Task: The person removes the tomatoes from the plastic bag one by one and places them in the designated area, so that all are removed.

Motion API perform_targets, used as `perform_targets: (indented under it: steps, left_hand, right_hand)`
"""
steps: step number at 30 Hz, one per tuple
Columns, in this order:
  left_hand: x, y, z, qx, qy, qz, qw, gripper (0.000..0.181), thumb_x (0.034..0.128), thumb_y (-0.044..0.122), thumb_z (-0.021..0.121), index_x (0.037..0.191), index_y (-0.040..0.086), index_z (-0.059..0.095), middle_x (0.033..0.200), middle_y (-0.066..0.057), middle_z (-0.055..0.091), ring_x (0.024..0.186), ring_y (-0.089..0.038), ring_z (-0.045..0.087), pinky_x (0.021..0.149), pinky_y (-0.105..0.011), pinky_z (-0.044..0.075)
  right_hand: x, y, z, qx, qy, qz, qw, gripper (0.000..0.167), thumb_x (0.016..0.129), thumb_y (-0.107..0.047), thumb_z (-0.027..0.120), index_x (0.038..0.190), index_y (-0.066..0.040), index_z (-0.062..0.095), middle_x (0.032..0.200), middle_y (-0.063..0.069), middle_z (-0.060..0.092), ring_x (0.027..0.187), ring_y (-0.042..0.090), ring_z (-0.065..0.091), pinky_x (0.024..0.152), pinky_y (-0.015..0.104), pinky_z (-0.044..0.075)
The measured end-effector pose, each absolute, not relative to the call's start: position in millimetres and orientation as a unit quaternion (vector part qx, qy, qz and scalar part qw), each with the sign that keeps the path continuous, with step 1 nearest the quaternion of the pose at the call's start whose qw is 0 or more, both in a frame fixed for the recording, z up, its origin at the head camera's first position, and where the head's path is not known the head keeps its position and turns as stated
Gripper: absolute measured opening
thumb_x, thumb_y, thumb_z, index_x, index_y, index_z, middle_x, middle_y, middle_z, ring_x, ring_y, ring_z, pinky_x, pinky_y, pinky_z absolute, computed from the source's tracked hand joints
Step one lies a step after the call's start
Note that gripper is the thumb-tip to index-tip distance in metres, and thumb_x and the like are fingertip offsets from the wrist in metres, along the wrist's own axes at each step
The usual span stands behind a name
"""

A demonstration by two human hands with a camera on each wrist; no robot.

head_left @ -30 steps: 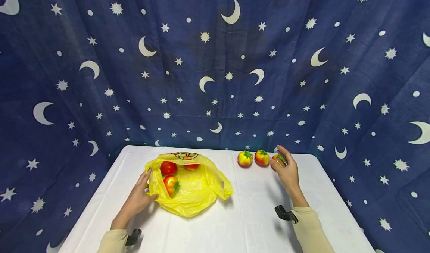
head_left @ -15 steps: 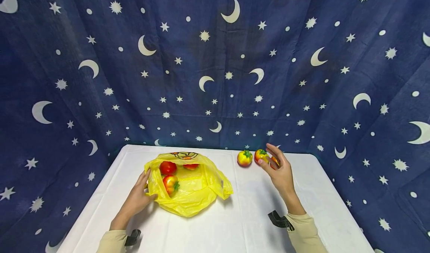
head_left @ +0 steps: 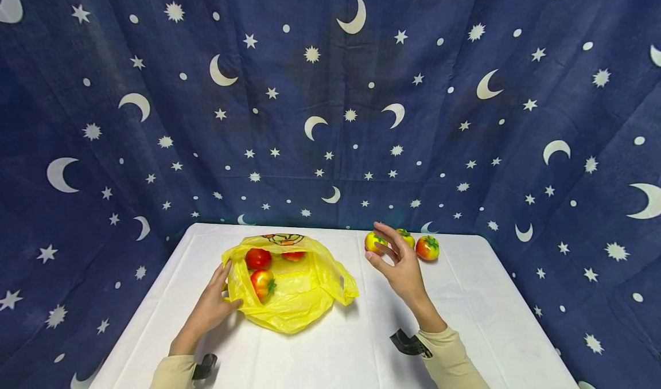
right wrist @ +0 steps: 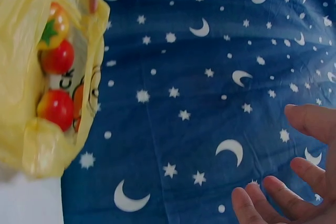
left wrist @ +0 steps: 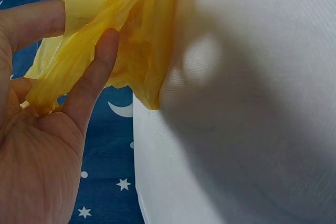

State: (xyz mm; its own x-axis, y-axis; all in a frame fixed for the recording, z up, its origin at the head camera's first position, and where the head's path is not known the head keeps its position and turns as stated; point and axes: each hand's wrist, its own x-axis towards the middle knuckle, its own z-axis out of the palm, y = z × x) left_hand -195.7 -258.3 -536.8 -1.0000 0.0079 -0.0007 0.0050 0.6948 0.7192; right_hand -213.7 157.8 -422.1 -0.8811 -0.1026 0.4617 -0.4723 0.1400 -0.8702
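Right hand (head_left: 401,271) shifts left across the worktop (head_left: 372,343), from the rightmost tomato (head_left: 428,249) a second ago to the leftmost tomato (head_left: 371,242), passing the middle tomato (head_left: 409,239); the yellow bag (head_left: 333,283) stays put. Its thumb and fingers stand apart with nothing seen between them, though whether they touch the fruit cannot be told. At the other side, the left hand (head_left: 210,303) pinches the bag's edge between thumb and fingers, its mouth gaping to show a red tomato (head_left: 258,259), a red-yellow tomato (head_left: 263,284) and part of another tomato (head_left: 293,256) inside. To grasp the leftmost fruit well, the person would likely do best to lower thumb and fingers evenly around its sides, since a one-sided nudge could roll it into its neighbour. Keeping the left hand's grip steady should hold the mouth wide.
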Motion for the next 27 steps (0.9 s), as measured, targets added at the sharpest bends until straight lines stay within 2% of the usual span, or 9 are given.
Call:
perform_targets:
  steps: [4,10,13,22,27]
  left_hand:
    - [-195,-257,-538,0.007,0.921,0.391,-0.003,0.106,0.0767,0.009,0.077,0.159,0.013,0.010,0.163,-0.023,0.007,0.134,-0.050,0.042,0.107,-0.062,0.041]
    - [-195,-257,-536,0.017,0.921,0.388,-0.012,0.106,0.0769,0.008,0.077,0.159,0.012,0.011,0.163,-0.025,0.008,0.129,-0.050,0.047,0.105,-0.060,0.044]
    - [-195,-257,-535,0.018,0.922,0.387,-0.011,0.106,0.0770,0.008,0.077,0.159,0.011,0.011,0.163,-0.026,0.008,0.129,-0.050,0.047,0.106,-0.061,0.043]
    - [-196,-258,-537,0.025,0.922,0.386,-0.019,0.106,0.0769,0.007,0.077,0.159,0.011,0.011,0.162,-0.026,0.009,0.126,-0.049,0.051,0.104,-0.059,0.045]
    - [-196,-257,-539,0.028,0.921,0.388,-0.018,0.106,0.0770,0.008,0.077,0.159,0.011,0.010,0.162,-0.026,0.010,0.125,-0.050,0.051,0.103,-0.059,0.046]
  right_hand:
    - [-209,147,-419,0.199,-0.734,0.635,0.132,0.061,0.083,-0.003,0.075,0.140,-0.008,0.052,0.140,0.009,0.054,0.127,0.019,0.055,0.105,0.030,0.048]
    - [-204,124,-426,0.218,-0.729,0.639,0.110,0.061,0.084,-0.004,0.075,0.140,-0.009,0.052,0.143,0.013,0.052,0.131,0.030,0.052,0.106,0.033,0.048]
    - [-202,111,-430,0.229,-0.724,0.643,0.097,0.060,0.084,-0.005,0.075,0.140,-0.010,0.052,0.143,0.011,0.053,0.131,0.030,0.053,0.105,0.038,0.048]
    - [-205,81,-446,0.232,-0.702,0.671,0.052,0.059,0.084,-0.004,0.074,0.138,-0.009,0.052,0.140,0.014,0.054,0.130,0.040,0.051,0.105,0.040,0.049]
    - [-207,69,-456,0.206,-0.702,0.682,0.012,0.058,0.085,-0.008,0.075,0.138,-0.010,0.053,0.142,0.016,0.052,0.130,0.035,0.052,0.105,0.042,0.048]
